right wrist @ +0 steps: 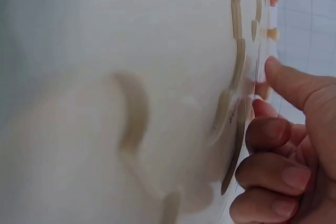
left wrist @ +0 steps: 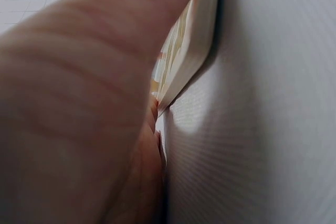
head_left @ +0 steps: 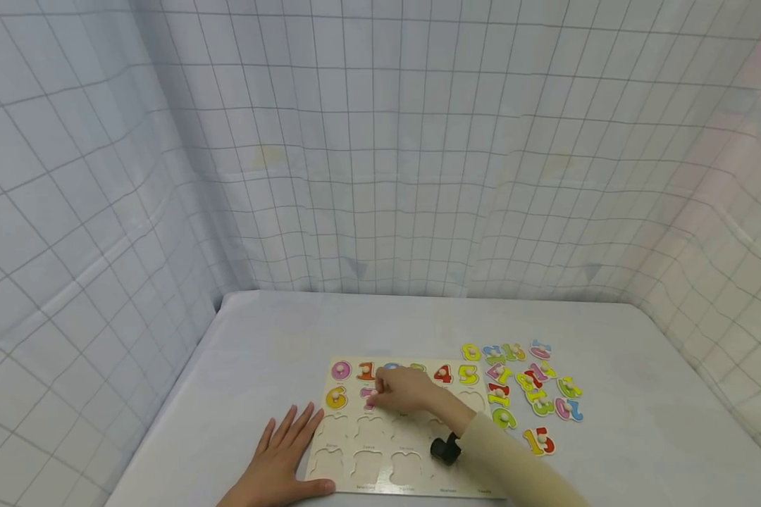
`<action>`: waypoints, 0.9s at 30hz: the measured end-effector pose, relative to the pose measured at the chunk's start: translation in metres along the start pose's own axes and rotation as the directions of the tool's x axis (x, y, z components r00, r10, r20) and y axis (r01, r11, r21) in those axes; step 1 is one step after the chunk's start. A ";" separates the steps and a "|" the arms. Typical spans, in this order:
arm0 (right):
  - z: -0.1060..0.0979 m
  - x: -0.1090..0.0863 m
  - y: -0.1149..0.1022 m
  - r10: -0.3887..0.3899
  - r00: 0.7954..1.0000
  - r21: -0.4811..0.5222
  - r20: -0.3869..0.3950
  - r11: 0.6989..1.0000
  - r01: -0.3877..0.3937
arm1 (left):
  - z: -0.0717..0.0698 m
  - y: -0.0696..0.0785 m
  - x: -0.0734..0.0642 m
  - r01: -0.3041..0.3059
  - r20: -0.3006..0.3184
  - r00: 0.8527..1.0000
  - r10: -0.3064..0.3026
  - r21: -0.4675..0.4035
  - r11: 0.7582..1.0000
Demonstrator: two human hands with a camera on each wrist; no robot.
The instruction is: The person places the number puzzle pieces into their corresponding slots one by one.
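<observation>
A wooden number puzzle board lies on the white table, its upper row filled with knobbed number pieces. In the second row, next to the yellow 6 piece, is a pink number piece, apparently a 7, partly covered by my fingers. My right hand pinches this piece between thumb and index finger; its other fingers are curled in the right wrist view. My left hand lies spread at the board's left edge, thumb on its lower left corner. In the left wrist view the hand hides most of the board.
Right of the board lie several loose number pieces, among them a green 6, a red and yellow piece and a yellow 0. A black wrist camera sits over the board. Checked white curtains surround the table.
</observation>
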State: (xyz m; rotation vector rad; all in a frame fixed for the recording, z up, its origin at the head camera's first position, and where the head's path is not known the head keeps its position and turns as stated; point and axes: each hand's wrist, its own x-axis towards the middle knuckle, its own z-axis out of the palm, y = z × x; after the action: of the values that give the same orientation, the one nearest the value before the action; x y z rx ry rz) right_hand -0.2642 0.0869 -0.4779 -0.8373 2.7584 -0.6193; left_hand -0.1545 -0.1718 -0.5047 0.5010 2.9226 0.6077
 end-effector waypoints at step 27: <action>-0.067 -0.051 0.133 0.475 0.864 0.319 -0.167 0.855 -0.409 | 0.007 -0.005 0.000 -0.015 -0.062 0.998 0.013 -0.033 0.999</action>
State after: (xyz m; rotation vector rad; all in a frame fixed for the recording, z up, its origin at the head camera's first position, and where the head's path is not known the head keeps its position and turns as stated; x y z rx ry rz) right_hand -0.3075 0.2384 -0.4743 -0.0485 2.8274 -1.0238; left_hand -0.1551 -0.1733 -0.5126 0.5085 2.9636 0.6856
